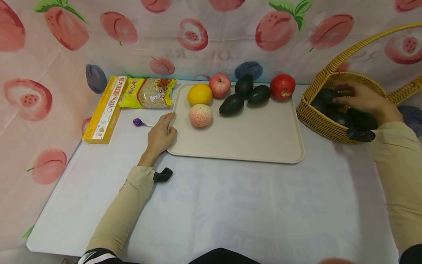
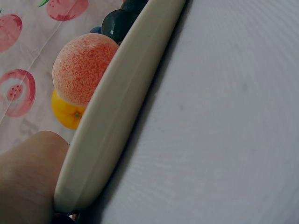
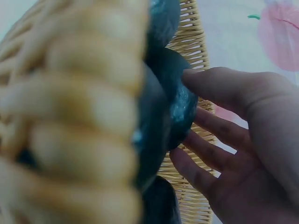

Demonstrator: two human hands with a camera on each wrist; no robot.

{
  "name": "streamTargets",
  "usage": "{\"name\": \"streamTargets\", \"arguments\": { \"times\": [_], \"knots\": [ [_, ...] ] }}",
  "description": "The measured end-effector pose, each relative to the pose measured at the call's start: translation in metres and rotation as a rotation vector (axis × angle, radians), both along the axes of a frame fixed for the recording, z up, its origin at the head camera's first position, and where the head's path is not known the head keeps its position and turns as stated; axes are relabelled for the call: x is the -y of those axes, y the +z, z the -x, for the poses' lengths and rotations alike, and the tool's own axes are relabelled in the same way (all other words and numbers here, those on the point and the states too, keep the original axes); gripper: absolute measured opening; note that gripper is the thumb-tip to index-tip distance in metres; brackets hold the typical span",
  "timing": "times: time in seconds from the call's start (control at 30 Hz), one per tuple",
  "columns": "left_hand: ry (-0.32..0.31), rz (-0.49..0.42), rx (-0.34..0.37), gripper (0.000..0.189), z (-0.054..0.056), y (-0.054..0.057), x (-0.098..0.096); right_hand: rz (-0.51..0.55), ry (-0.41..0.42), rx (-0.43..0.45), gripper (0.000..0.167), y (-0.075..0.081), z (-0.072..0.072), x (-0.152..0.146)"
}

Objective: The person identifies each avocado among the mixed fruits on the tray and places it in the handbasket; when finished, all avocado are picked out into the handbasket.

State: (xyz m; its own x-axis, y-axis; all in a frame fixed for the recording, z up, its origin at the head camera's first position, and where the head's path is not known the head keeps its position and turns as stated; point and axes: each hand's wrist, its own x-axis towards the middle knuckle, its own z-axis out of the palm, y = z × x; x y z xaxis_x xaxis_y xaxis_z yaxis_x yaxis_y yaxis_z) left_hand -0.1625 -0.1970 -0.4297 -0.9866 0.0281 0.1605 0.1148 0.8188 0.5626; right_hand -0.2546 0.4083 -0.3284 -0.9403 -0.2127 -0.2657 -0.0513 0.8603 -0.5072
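My left hand [image 1: 161,134] grips the left rim of a beige tray [image 1: 250,146]; the left wrist view shows part of the hand [image 2: 32,177] against the tray's edge [image 2: 117,102]. Inside a wicker basket [image 1: 316,121] at the right, my right hand [image 1: 366,99] holds a dark green avocado [image 3: 175,93]. Its thumb lies on one side and its fingertips touch the other. Several more avocados [image 1: 339,118] lie around it in the basket. On the tray are three avocados [image 1: 232,105], a lemon-yellow round fruit [image 1: 199,94], a peach [image 1: 200,115], an apple [image 1: 219,85] and a red pomegranate-like fruit [image 1: 282,87].
Left of the tray lie a yellow pasta box [image 1: 105,110], a yellow packet of noodles [image 1: 148,93] and a purple lollipop [image 1: 138,122]. The basket's tall handle [image 1: 359,47] arches over its opening. A fruit-print curtain [image 1: 230,40] hangs behind the white table [image 1: 230,205].
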Motion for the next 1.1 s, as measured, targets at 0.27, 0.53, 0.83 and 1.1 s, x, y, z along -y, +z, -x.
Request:
{"name": "streamTargets", "arguments": {
  "times": [0.27,0.53,0.83,1.1],
  "knots": [
    [-0.007,0.009,-0.007,0.055,0.0,0.0,0.0,0.084,-0.003,-0.107,0.062,-0.001,-0.011,-0.003],
    [-0.01,0.005,-0.007,0.055,0.001,-0.001,0.001,0.165,0.021,-0.227,0.053,0.0,-0.02,0.004],
    [-0.01,0.0,-0.014,0.055,0.001,-0.001,0.001,0.199,0.011,-0.254,0.053,0.004,-0.035,0.013],
    [-0.007,0.0,-0.02,0.055,0.0,-0.002,0.002,0.24,-0.025,-0.289,0.05,0.007,-0.048,0.028]
  ]
}}
